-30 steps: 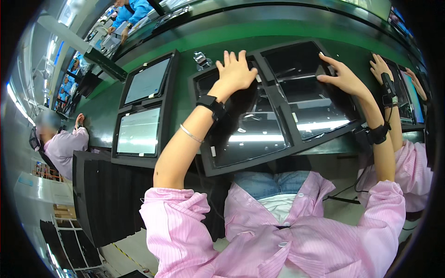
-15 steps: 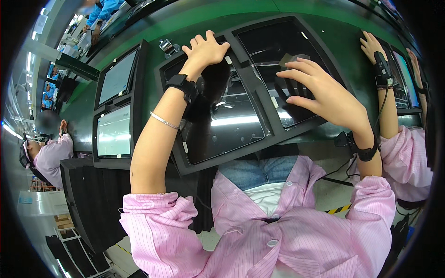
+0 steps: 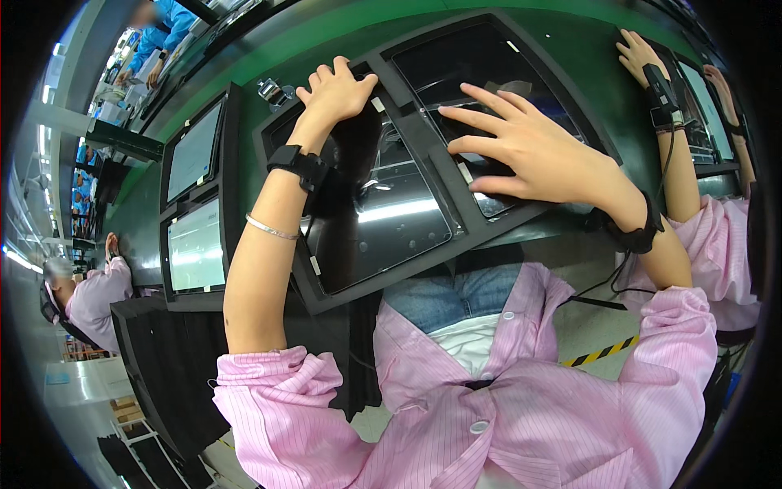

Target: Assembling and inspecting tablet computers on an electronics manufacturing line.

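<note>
A black foam tray [image 3: 419, 126] holds two dark glossy screen panels side by side in front of me. My left hand [image 3: 338, 96], fingers spread, rests at the far edge of the left panel [image 3: 399, 236]. Over the near part of the right panel [image 3: 452, 65] is my right hand [image 3: 525, 151], its fingers stretched apart and nothing between them. I cannot tell whether its fingertips touch the glass. A small see-through piece of film [image 3: 515, 88] shows just beyond those fingers. Pale tabs sit along the panel edges.
To the left, another black tray [image 3: 230, 163] holds two lit or pale screens [image 3: 195, 244]. A small shiny metal device [image 3: 273, 93] stands behind my tray on the green bench [image 3: 326, 53]. At the right, a co-worker's hand [image 3: 639, 59] is over another screen [image 3: 702, 106].
My right hand has shifted left across the right panel, and its fingers are spread wider, away from the film piece. My left hand keeps its place on the tray. The whole view has shifted slightly.
</note>
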The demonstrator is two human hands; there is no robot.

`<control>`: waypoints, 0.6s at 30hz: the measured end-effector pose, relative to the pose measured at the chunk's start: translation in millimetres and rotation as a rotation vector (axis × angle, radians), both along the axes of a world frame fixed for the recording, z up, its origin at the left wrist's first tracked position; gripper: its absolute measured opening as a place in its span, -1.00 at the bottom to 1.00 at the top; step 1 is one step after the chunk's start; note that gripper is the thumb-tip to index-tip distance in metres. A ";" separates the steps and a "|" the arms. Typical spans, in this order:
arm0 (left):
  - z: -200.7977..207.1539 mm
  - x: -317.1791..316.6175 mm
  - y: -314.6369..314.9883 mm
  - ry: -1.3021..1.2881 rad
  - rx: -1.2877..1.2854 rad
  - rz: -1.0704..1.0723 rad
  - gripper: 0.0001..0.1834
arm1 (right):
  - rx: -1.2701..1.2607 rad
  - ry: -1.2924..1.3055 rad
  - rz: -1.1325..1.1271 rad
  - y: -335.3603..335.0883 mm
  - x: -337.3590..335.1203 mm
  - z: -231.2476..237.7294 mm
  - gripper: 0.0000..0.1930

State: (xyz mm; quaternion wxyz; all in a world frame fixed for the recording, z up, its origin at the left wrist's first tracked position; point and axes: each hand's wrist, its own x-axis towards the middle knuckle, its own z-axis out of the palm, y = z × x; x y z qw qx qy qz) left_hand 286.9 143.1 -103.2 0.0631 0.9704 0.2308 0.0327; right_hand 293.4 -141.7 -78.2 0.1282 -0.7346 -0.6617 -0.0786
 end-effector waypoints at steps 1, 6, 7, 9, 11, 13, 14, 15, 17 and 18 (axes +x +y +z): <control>-0.8 0.7 0.9 0.002 0.002 -0.007 -0.24 | 0.006 0.002 0.011 -1.4 0.6 -1.2 -0.58; 0.7 -0.5 2.2 0.005 0.002 -0.008 -0.24 | -0.016 0.090 0.007 -5.3 -8.1 -3.8 -0.49; 0.8 -0.8 2.6 0.006 0.001 -0.007 -0.24 | -0.014 0.094 0.005 -6.0 -6.9 -3.3 -0.49; 0.4 -0.5 2.4 0.004 0.004 -0.011 -0.24 | -0.052 0.021 0.046 -6.3 -2.1 -3.5 -0.54; 0.3 -0.3 2.5 0.001 0.005 -0.020 -0.24 | -0.017 -0.024 0.034 -6.8 0.2 -1.9 -0.57; 0.1 -0.1 2.5 0.016 -0.002 -0.028 -0.24 | -0.094 -0.072 0.029 -8.0 0.0 2.6 -0.56; 0.9 -0.1 2.0 0.013 -0.004 -0.030 -0.24 | -0.090 -0.070 0.041 -10.7 4.3 2.9 -0.55; 1.2 -0.5 1.6 0.021 -0.007 -0.022 -0.23 | -0.093 -0.073 0.038 -13.5 5.1 6.0 -0.55; 2.4 -1.0 1.7 0.025 -0.017 -0.010 -0.23 | -0.202 0.031 -0.058 -17.9 4.1 16.2 -0.54; 3.6 -0.8 2.2 0.031 -0.016 -0.010 -0.22 | -0.123 0.043 -0.064 -20.0 3.8 9.3 -0.56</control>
